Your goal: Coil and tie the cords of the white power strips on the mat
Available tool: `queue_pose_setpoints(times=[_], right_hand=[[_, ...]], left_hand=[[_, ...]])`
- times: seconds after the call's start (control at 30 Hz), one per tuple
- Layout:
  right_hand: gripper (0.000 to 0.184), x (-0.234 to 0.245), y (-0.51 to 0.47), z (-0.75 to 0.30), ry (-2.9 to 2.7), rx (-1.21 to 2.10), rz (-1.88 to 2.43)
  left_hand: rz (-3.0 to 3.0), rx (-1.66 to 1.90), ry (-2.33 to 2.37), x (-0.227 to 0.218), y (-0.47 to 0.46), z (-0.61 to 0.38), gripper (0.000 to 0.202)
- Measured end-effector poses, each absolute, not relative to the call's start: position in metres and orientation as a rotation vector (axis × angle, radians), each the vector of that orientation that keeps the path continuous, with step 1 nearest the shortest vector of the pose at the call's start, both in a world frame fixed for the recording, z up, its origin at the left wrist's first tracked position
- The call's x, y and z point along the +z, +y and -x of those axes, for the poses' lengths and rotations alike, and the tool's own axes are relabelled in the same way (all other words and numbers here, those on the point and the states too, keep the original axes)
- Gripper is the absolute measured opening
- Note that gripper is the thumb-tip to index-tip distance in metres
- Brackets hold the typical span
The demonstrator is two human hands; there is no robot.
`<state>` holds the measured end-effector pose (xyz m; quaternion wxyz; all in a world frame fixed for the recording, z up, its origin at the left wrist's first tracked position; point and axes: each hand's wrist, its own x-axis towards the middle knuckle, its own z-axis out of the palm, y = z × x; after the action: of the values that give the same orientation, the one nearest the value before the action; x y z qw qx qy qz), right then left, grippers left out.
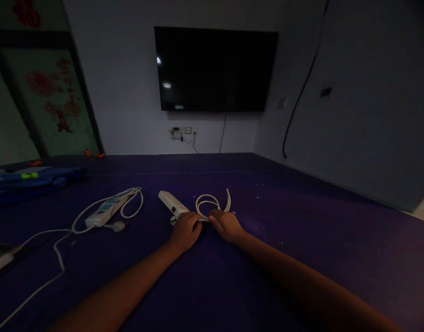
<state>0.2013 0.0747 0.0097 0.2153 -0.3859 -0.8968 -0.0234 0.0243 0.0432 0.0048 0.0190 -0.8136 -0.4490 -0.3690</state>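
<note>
A white power strip [170, 201] with a dark red switch lies slantwise on the purple floor. My left hand [187, 230] is closed at its near end, where the white cord [204, 220] comes out, and covers that end. A plug [173, 221] shows just beside this hand. With bent fingers my right hand [227, 225] grips the same cord a short way to the right. Beyond both hands the cord curls into loops, and a length of it sticks up past my right hand. My fingers partly hide the cord where I grip it.
Left of me lies a second power strip [108, 210] with its looped cord and plug [118, 226]. A white adapter-like piece [2, 263] trails a cord at the left edge. Blue fabric [52, 177] lies farther back. A television [217, 69] hangs on the wall.
</note>
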Motion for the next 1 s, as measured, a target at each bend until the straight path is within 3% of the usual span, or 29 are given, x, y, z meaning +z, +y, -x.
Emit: queue_pose_setpoints(times=[1.0], right_hand=[[0.059, 0.025, 0.085, -0.216, -2.417, -0.326, 1.584]], left_hand=[[2.335, -1.157, -1.490, 0.006, 0.043, -0.025, 0.019]])
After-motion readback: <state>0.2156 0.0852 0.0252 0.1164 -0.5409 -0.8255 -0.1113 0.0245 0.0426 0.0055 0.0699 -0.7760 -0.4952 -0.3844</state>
